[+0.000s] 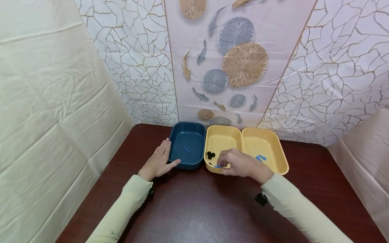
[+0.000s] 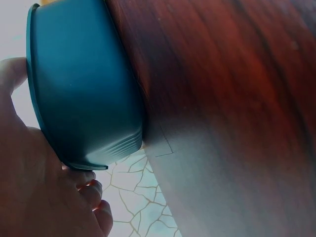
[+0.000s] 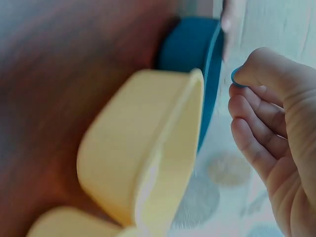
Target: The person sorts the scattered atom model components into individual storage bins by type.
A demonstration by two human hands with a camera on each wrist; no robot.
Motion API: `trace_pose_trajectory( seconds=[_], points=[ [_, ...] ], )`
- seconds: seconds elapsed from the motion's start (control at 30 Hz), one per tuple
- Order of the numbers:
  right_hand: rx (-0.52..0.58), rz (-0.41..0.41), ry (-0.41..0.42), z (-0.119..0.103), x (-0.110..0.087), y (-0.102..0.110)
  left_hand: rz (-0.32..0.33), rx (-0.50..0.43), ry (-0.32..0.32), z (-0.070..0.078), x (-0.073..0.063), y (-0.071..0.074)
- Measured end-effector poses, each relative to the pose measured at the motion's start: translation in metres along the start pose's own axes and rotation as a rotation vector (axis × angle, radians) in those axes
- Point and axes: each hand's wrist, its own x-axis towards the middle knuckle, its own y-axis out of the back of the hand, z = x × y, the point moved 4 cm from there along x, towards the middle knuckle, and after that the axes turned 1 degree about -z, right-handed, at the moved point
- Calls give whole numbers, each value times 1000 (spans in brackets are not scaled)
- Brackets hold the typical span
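Observation:
At the left side of the dark teal tray [image 1: 186, 165], my left hand [image 1: 159, 160] rests against the rim with straight fingers and the thumb spread along the near edge. A thin blue stick-like piece [image 1: 186, 150] lies in this tray. My right hand [image 1: 238, 163] is over the near part of the middle yellow tray [image 1: 225, 129], pinching a small flat blue piece [image 3: 237, 78] between thumb and index finger. Its other fingers are loosely bent. Several small round black pieces [image 1: 210, 155] lie in the yellow tray, left of this hand.
A second yellow tray [image 1: 284, 162] adjoins on the right, holding small blue oval pieces [image 1: 261, 158]. The three trays stand side by side near the back of the dark wooden table [image 1: 194, 209]. Patterned cloth [image 1: 146, 67] hangs right behind them.

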Motion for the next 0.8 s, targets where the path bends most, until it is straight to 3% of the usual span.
trace_pose_trajectory(
  seconds=[0.4,0.53,0.8],
  points=[
    [-87,70,-107,37,-38,46,3,-7,-5,-2,0,-1],
    [-116,79,-130,49,-46,55,-2,-1,-5,-3,0,-2],
    [-135,58,-253,84,-61,58,4,-2,-6,-4,0,-1]
  ],
)
